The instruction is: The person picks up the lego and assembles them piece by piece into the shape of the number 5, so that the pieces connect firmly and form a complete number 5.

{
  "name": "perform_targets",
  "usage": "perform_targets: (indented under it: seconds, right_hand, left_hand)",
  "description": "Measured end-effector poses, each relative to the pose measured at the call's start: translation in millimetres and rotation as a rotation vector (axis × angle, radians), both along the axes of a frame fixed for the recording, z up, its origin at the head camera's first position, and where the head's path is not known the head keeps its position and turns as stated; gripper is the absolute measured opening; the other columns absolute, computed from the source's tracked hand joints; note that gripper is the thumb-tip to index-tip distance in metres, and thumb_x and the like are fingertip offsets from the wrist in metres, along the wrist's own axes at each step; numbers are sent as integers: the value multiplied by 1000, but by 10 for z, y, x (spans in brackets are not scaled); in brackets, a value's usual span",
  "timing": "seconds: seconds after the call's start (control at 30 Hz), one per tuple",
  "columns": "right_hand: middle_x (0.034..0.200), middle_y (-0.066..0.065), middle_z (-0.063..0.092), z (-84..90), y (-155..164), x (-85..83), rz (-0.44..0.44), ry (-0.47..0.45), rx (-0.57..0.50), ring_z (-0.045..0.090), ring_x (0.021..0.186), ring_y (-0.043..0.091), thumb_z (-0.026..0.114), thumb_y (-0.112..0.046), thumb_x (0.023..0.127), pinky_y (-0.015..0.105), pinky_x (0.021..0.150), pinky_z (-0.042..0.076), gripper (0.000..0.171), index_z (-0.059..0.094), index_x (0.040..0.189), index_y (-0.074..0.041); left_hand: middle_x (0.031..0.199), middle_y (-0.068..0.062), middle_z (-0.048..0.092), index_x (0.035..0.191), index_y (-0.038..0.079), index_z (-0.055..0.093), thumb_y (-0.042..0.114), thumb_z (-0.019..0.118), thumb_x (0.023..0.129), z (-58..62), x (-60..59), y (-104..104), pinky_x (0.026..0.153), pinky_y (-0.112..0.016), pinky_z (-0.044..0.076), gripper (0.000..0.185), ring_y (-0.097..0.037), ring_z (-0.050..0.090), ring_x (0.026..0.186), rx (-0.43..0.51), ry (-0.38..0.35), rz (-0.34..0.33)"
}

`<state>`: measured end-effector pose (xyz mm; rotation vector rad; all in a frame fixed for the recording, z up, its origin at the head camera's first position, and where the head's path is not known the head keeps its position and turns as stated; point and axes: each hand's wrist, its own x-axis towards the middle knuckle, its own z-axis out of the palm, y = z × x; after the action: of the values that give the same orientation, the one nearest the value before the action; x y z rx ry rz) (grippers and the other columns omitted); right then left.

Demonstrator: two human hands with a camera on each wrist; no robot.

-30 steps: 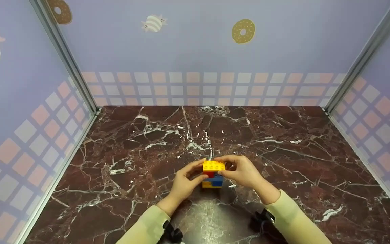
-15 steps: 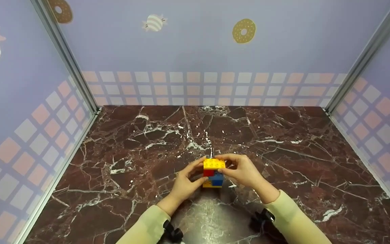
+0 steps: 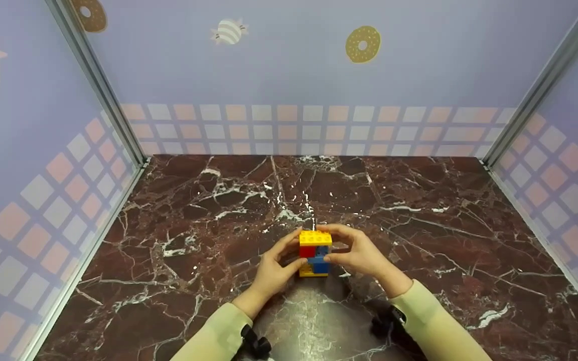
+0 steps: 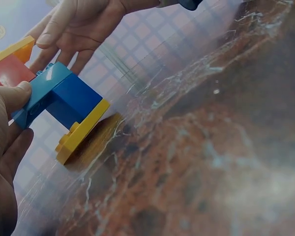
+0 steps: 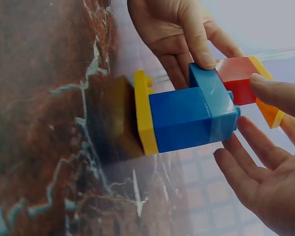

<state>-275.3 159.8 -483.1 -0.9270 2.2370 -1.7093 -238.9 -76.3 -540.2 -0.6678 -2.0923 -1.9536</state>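
A small stack of toy building bricks stands between both hands in the head view. Its yellow base plate (image 5: pixel 145 113) is close over the tabletop, with a blue brick (image 5: pixel 179 118) on one side. A lighter blue brick (image 4: pixel 44 88) lies across above, then a red brick (image 3: pixel 307 251) at the left and a studded yellow top (image 3: pixel 315 237). My left hand (image 3: pixel 273 271) grips the stack, thumb on the lighter blue brick, fingers behind. My right hand (image 3: pixel 362 253) is around the other side, fingers loosely extended, thumb tip overlapping the blue part in the head view.
The dark red marbled tabletop (image 3: pixel 208 215) stretches around the hands. Patterned lilac walls (image 3: pixel 289 65) close it in at the back and both sides, with metal corner posts (image 3: pixel 101 90). Each sleeve carries a black wrist device (image 3: pixel 256 341).
The stack's top has shifted up and slightly left, so more of the red brick shows. My right thumb has slid from the yellow top down beside the blue bricks. The left hand keeps its grip.
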Motion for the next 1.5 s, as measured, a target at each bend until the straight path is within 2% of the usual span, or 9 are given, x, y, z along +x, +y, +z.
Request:
perform_targets:
  seconds: [0.07, 0.17, 0.43, 0.7, 0.83, 0.93, 1.13, 1.3, 1.5]
  right_hand:
    - [143, 27, 58, -22, -10, -11, 9, -7, -2, 63, 125, 42, 80, 4, 84, 55, 103, 56, 66, 53, 144, 2]
    - [143, 29, 56, -59, -28, -20, 22, -33, -11, 60, 127, 44, 79, 7, 83, 59, 103, 54, 71, 49, 147, 0]
    - [143, 31, 54, -141, -52, -34, 29, -70, -34, 60, 127, 48, 72, 13, 85, 53, 103, 57, 74, 42, 152, -2]
    - [140, 30, 56, -167, -58, -61, 1, -60, -49, 62, 123, 46, 72, 12, 86, 60, 104, 54, 77, 38, 155, -1]
    - [139, 31, 57, -201, -50, -85, -8, -63, -67, 63, 123, 45, 72, 10, 87, 53, 106, 54, 79, 35, 156, -1]
    - [140, 31, 58, -222, -37, -104, -20, -58, -75, 62, 123, 46, 72, 8, 88, 42, 105, 56, 79, 34, 157, -2]
    - [141, 33, 58, -267, -14, -146, -44, -79, -90, 60, 126, 49, 72, 5, 91, 27, 95, 58, 79, 31, 159, -1]
    - [143, 34, 55, -288, -7, -164, -51, -132, -112, 59, 127, 49, 71, 9, 89, 29, 98, 58, 84, 28, 161, -6]
    - [151, 36, 46, -306, -5, -166, -31, -184, -139, 54, 133, 51, 69, 15, 86, 37, 105, 56, 91, 23, 162, -4]
  left_hand:
    - [131, -21, 68, 150, 1, 48, 5, 75, 91, 8, 2, -1, 103, -33, 57, 65, -27, 69, 118, 0, -12, 8]
    - [132, -23, 67, 150, -1, 47, 5, 75, 92, 14, 2, 2, 102, -33, 58, 65, -31, 69, 118, 6, -25, 16]
    - [133, -25, 66, 153, 2, 45, 6, 73, 93, 8, -15, 6, 102, -34, 58, 66, -37, 67, 119, 31, -85, 7]
    - [132, -26, 65, 154, 4, 45, 11, 72, 96, -14, -43, -5, 98, -28, 58, 65, -38, 68, 116, -20, -149, 43]
    - [137, -29, 61, 156, 3, 39, 5, 76, 91, -15, -42, -10, 97, -36, 61, 74, -43, 67, 116, 3, -170, 2]
    - [145, -32, 53, 159, 3, 33, -1, 77, 88, -19, -44, -14, 99, -46, 60, 83, -46, 65, 119, -2, -175, -41]
    - [155, -30, 40, 164, 12, 23, -5, 77, 85, -18, -45, -21, 103, -52, 57, 98, -45, 63, 124, -51, -203, -95]
    - [157, -29, 37, 165, 14, 19, -7, 76, 86, -13, -42, -21, 105, -54, 55, 100, -46, 62, 125, -58, -207, -121]
    - [156, -29, 36, 165, 16, 19, -8, 76, 85, -10, -46, -13, 103, -52, 56, 101, -45, 63, 124, -48, -240, -85]
